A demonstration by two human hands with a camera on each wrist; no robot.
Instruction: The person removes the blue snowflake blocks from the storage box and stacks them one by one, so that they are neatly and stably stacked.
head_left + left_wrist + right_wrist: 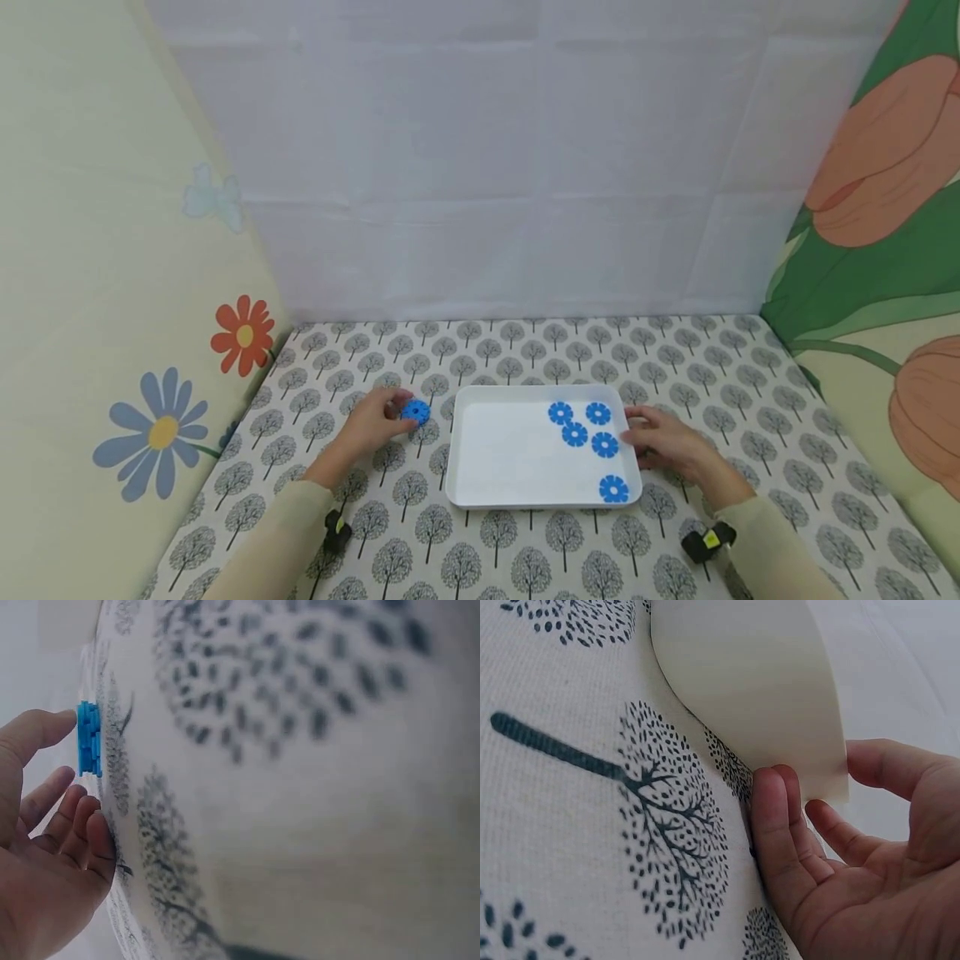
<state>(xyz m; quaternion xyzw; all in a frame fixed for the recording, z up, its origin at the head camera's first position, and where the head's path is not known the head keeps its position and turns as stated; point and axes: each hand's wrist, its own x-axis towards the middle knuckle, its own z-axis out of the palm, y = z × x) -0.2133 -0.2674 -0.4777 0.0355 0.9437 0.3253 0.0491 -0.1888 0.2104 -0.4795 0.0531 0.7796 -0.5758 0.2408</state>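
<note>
On the patterned cloth left of the tray lies a small stack of blue notched plastic discs (416, 411), seen edge-on as blue layers (89, 739) in the left wrist view. My left hand (381, 418) is around it, with the thumb (56, 727) at one side and the fingers loosely bent; a small gap shows between fingers and stack. A shallow white tray (517, 504) stands to the right. Its right wall is pinched by my right hand (663, 442), thumb (881, 765) over the rim and fingers against the outside (776, 802).
Several blue notched discs (574, 434) lie flat in the tray's right half, one (613, 488) near its front right corner. Tree-printed cloth (420, 533) covers the table. A white sheet (487, 167) hangs behind, with flower-printed panels (90, 275) on both sides.
</note>
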